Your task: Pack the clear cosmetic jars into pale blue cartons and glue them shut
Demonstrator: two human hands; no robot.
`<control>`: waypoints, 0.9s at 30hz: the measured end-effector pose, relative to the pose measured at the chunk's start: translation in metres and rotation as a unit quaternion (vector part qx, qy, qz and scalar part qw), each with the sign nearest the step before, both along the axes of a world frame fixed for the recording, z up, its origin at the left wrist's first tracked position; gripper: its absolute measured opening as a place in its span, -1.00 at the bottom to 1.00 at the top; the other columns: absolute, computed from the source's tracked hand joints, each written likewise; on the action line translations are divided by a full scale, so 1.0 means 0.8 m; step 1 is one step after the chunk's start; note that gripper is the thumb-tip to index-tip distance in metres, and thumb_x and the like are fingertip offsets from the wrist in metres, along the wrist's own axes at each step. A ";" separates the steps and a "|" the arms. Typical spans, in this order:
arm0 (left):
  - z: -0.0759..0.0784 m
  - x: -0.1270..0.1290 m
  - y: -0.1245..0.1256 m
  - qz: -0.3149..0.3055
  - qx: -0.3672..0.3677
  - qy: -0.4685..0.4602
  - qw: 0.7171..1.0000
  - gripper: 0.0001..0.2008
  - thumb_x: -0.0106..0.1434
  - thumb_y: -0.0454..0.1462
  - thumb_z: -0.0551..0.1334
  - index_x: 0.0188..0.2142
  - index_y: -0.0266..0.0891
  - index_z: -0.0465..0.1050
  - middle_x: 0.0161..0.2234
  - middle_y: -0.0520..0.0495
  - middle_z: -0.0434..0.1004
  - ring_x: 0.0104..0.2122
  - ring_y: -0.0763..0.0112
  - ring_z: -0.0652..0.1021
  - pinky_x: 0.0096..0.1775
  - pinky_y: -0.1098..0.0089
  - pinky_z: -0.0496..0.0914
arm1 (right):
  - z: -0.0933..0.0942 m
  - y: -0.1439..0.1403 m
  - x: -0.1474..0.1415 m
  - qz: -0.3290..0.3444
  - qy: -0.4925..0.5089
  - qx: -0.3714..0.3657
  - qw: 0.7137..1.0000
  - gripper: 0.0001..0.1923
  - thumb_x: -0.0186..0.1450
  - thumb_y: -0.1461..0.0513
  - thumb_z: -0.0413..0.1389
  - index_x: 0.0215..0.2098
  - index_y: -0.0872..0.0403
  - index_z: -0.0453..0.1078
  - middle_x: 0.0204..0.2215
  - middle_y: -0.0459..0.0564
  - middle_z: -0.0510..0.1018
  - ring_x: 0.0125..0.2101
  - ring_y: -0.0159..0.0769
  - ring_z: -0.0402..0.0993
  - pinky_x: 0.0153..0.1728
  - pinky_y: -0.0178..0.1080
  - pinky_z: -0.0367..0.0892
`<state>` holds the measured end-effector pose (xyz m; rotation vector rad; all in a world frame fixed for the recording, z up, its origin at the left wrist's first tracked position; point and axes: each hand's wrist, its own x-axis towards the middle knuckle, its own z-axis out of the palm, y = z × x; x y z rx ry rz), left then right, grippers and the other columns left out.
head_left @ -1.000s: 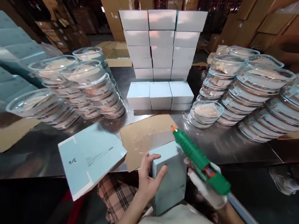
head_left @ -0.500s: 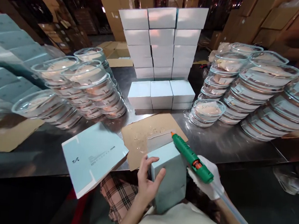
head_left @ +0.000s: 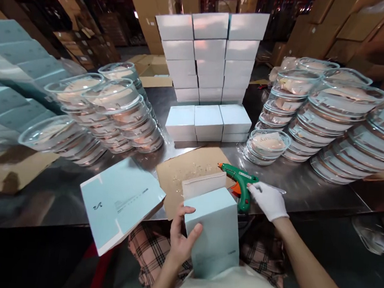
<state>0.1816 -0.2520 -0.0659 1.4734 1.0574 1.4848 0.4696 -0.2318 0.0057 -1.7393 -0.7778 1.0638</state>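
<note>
Taking the brown cardboard sheet (head_left: 185, 172) on the steel table (head_left: 291, 187) as the mark: well left of it lean stacks of clear lidded bowls (head_left: 115, 107); just left lies a flat pale-blue carton blank (head_left: 121, 200); at its near edge the bare left hand (head_left: 179, 240) grips the side of an upright pale-blue box (head_left: 215, 230), fingers curled round the corner; on its right edge the white-gloved right hand (head_left: 267, 199) rests closed over the green glue gun (head_left: 239, 179) lying there; behind it stand white boxes (head_left: 212, 61).
</note>
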 end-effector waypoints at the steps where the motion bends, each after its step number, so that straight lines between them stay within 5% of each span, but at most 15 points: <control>1: 0.000 0.000 0.000 -0.009 -0.001 0.000 1.000 -0.69 0.25 -0.03 0.44 -0.10 -0.10 0.55 -0.13 -0.08 0.57 0.04 0.17 0.54 0.07 0.28 0.38 | 0.009 -0.003 -0.004 0.019 -0.005 0.021 1.000 -0.64 0.10 0.05 0.42 -0.23 0.07 0.61 -0.39 0.01 0.70 -0.27 -0.14 0.65 -0.27 -0.26 0.51; 5: 0.006 0.008 0.000 -0.073 -0.001 -0.015 0.997 -0.68 0.24 -0.01 0.43 -0.13 -0.11 0.54 -0.01 -0.19 0.54 0.14 0.03 0.51 0.08 0.17 0.42 | 0.025 0.000 -0.040 0.225 0.096 0.055 0.968 -0.37 0.05 -0.01 0.46 0.01 0.12 0.61 -0.10 0.08 0.71 -0.06 -0.03 0.62 0.03 -0.08 0.50; 9: 0.010 0.016 0.002 -0.063 -0.021 -0.075 0.995 -0.57 0.24 0.02 0.43 -0.02 -0.07 0.42 0.08 -0.22 0.47 0.19 0.00 0.51 0.14 0.08 0.43 | 0.010 0.001 -0.043 0.277 0.142 0.092 0.946 -0.14 0.07 -0.24 0.41 0.13 0.15 0.55 -0.04 0.16 0.67 0.00 0.04 0.60 0.14 0.08 0.42; 12: 0.009 0.013 0.009 -0.054 -0.019 -0.138 0.989 -0.38 0.25 0.02 0.43 0.18 0.05 0.20 0.03 -0.14 0.45 0.10 0.08 0.58 0.11 0.05 0.47 | 0.004 -0.009 -0.021 0.424 0.127 0.186 0.877 0.03 0.05 -0.42 0.28 0.27 0.03 0.45 0.19 0.21 0.52 0.21 0.10 0.44 0.27 0.12 0.27; 14: 0.009 0.005 0.017 -0.080 0.003 -0.119 0.990 -0.47 0.26 0.01 0.42 0.12 0.01 0.31 -0.01 -0.11 0.43 0.08 0.08 0.58 0.12 0.03 0.47 | 0.007 -0.016 -0.013 0.486 0.044 0.245 0.838 -0.08 0.14 -0.31 0.33 0.31 -0.06 0.41 0.25 0.18 0.42 0.27 0.04 0.35 0.32 0.10 0.18; 18: 0.014 -0.010 0.027 -0.140 0.025 -0.047 0.989 -0.73 0.29 -0.02 0.41 -0.18 -0.13 0.56 -0.05 -0.14 0.43 0.08 0.06 0.56 0.11 0.04 0.45 | 0.016 -0.019 -0.021 0.500 -0.118 0.279 0.811 -0.42 0.30 0.09 0.35 0.26 -0.04 0.45 0.10 0.12 0.37 0.15 -0.12 0.37 0.25 0.03 0.28; 23: 0.022 -0.015 0.028 -0.182 0.019 -0.039 0.982 -0.77 0.31 -0.05 0.38 -0.20 -0.14 0.58 -0.01 -0.20 0.57 0.08 0.00 0.58 0.10 -0.02 0.45 | 0.014 -0.021 -0.028 0.499 -0.122 0.291 0.807 -0.59 0.33 0.13 0.30 0.14 -0.05 0.53 0.13 0.11 0.35 0.19 -0.10 0.37 0.28 0.05 0.27; 25: 0.028 -0.018 0.030 -0.157 0.026 -0.034 0.987 -0.78 0.30 -0.06 0.39 -0.23 -0.14 0.56 -0.06 -0.17 0.61 0.06 0.00 0.60 0.10 -0.03 0.46 | 0.009 -0.031 -0.022 0.466 -0.106 0.269 0.836 -0.52 0.30 0.05 0.34 0.16 -0.06 0.50 0.25 0.14 0.30 0.28 -0.03 0.30 0.32 0.09 0.23; 27: 0.036 -0.022 0.034 -0.039 0.035 -0.056 0.997 -0.79 0.31 -0.07 0.38 -0.20 -0.12 0.51 -0.07 -0.11 0.61 0.05 0.04 0.61 0.11 -0.01 0.46 | 0.001 -0.050 -0.018 0.371 -0.067 0.225 0.898 -0.28 0.20 -0.11 0.40 0.23 -0.06 0.42 0.28 0.18 0.30 0.25 -0.01 0.34 0.27 0.08 0.30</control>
